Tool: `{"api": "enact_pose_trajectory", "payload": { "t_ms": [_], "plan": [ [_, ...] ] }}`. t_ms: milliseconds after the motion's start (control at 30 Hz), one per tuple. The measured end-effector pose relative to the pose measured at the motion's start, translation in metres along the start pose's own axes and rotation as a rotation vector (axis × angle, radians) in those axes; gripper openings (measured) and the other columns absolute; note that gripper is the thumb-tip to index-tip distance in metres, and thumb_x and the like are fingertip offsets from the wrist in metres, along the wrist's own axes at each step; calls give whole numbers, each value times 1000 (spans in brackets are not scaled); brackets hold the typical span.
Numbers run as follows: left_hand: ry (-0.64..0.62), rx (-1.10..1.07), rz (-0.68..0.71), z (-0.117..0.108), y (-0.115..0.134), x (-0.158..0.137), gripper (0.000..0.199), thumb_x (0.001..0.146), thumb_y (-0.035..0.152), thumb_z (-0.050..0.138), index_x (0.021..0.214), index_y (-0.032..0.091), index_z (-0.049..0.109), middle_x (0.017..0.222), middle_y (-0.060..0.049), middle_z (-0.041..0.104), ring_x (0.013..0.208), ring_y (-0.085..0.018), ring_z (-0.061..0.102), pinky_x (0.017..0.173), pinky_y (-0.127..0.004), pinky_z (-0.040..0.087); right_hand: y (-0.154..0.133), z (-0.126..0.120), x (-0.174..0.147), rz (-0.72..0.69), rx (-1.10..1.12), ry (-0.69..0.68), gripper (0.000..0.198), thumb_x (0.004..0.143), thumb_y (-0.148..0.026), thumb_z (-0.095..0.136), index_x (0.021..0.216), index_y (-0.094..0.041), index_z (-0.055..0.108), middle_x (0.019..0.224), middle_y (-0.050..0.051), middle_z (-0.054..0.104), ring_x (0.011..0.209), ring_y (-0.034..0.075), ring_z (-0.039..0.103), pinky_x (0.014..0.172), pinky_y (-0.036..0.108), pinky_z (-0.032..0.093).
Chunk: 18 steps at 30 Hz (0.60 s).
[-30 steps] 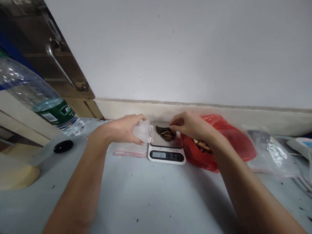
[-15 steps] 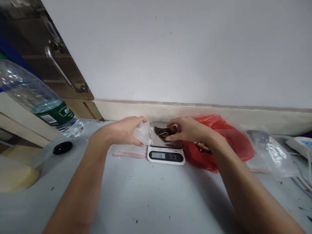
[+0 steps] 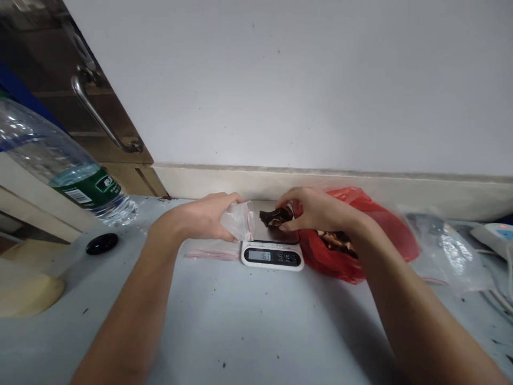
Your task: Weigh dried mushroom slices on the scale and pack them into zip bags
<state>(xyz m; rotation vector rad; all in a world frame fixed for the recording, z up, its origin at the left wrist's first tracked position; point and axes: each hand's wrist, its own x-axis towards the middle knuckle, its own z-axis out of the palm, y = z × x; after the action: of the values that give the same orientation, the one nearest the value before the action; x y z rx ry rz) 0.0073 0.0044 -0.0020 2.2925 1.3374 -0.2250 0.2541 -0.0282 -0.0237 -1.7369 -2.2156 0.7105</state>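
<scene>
A clear zip-lock bag (image 3: 239, 220) with a red line at its mouth is held by my left hand (image 3: 204, 216), its mouth turned toward the scale. On the metal plate of the small white digital scale (image 3: 256, 262), dark brown dried pieces (image 3: 274, 217) with pale edges lie beside the bag. My right hand (image 3: 310, 209) has thumb and fingers closed round their right end. The display seems to read 16.3. Under my right wrist, a red plastic bag (image 3: 360, 200) holds more brown and pale dried pieces (image 3: 335, 240).
Flat zip-lock bags (image 3: 210, 251) lie left of the scale, and clear plastic bags (image 3: 452, 251) at the right. A large water bottle (image 3: 86, 184) and a black round object (image 3: 102, 243) are at the left. A white device (image 3: 492, 235) with cables sits far right. The wall (image 3: 280, 107) rises behind.
My right hand has drawn the dried pieces slightly right, away from the bag's mouth. The scale reading has dropped from about 18 to about 16. My left hand keeps its hold.
</scene>
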Motion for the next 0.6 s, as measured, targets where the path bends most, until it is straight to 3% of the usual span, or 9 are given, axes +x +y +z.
{"api": "enact_pose_trajectory", "payload": {
  "t_ms": [200,400,600],
  "plan": [
    [-16,-20,45,6,1,5,82,69,48,73,144,29,49,145,-11,58,129,-34,57,99,-40,50,-8,-3,-2,69,-16,-14,29,74,-7,72,98,-19,80,94,5,78,83,20,69,70,27,52],
    [-50,-16,22,10,5,8,82,68,48,75,143,29,49,145,-10,57,128,-34,57,101,-42,49,0,-4,-1,41,-51,-67,17,73,-12,70,84,-20,79,87,3,77,81,21,69,68,28,50],
    [-64,-9,9,9,6,8,83,68,48,76,144,30,48,146,-10,57,128,-34,58,102,-42,49,-5,-5,-4,21,-48,-163,14,75,-14,69,83,-20,79,85,4,75,74,19,63,64,28,45]
  ]
}}
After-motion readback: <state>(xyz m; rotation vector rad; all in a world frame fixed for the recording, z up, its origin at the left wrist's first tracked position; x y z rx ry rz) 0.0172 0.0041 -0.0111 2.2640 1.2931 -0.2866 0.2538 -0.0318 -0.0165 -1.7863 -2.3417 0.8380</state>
